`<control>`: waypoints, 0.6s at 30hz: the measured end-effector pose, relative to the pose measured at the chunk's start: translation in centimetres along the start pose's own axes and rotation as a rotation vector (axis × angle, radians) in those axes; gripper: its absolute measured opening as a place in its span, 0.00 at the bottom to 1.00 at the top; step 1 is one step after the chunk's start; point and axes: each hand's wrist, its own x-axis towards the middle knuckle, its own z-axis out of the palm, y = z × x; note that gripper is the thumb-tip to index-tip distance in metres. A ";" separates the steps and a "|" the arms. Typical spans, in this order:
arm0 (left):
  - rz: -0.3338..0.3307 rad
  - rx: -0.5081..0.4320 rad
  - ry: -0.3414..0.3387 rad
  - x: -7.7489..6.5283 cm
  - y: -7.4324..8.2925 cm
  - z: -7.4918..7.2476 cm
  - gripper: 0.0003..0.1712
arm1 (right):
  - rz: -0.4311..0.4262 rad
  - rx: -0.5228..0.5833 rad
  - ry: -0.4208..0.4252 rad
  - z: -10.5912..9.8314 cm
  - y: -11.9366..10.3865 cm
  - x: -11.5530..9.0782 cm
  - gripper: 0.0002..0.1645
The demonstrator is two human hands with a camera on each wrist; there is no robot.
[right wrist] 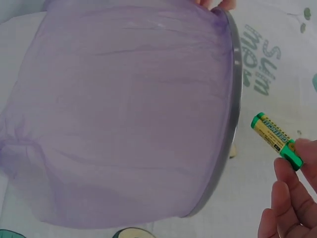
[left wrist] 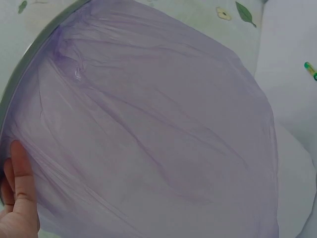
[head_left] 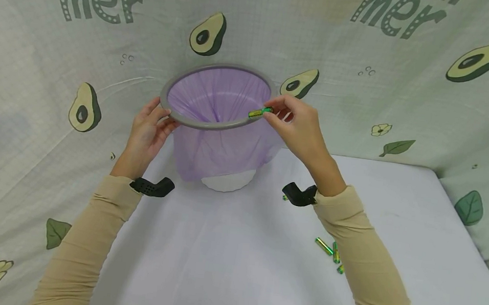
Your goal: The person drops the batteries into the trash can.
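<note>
A white trash bin [head_left: 229, 180] stands on the white table, lined with a translucent purple bag [head_left: 222, 153] folded outward over its grey rim [head_left: 205, 125]. My left hand [head_left: 147, 131] grips the rim at its left side, thumb on top and fingers beneath. Between thumb and fingertips, my right hand [head_left: 295, 125] pinches green-and-yellow batteries [right wrist: 275, 136], seemingly two lying side by side. They overlap the rim's near right part in the head view; the right wrist view shows them apart from it, beyond the opening's edge.
Several more green-and-yellow batteries [head_left: 324, 246] lie on the table [head_left: 225, 263] beside and partly behind the right forearm. A pale cloth [head_left: 256, 31] printed with avocados hangs behind and left of the bin. Black wrist cameras [head_left: 300, 195] are strapped over both sleeves.
</note>
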 end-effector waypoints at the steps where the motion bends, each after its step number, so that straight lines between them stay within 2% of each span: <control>1: -0.002 0.002 0.002 0.0 0.0 0.0 0.42 | -0.007 0.004 -0.001 0.3 -0.1 0.3 0.11; 10: 0.003 0.053 0.002 0.1 -0.1 0.0 0.40 | -0.034 0.003 -0.030 2.5 -0.7 1.5 0.10; 15: 0.004 -0.004 -0.011 0.0 -0.1 0.0 0.40 | -0.060 -0.015 -0.051 3.3 -1.0 1.6 0.10; 18: 0.002 0.002 -0.009 -0.1 0.0 0.0 0.40 | -0.069 -0.029 -0.063 3.6 -1.1 1.7 0.10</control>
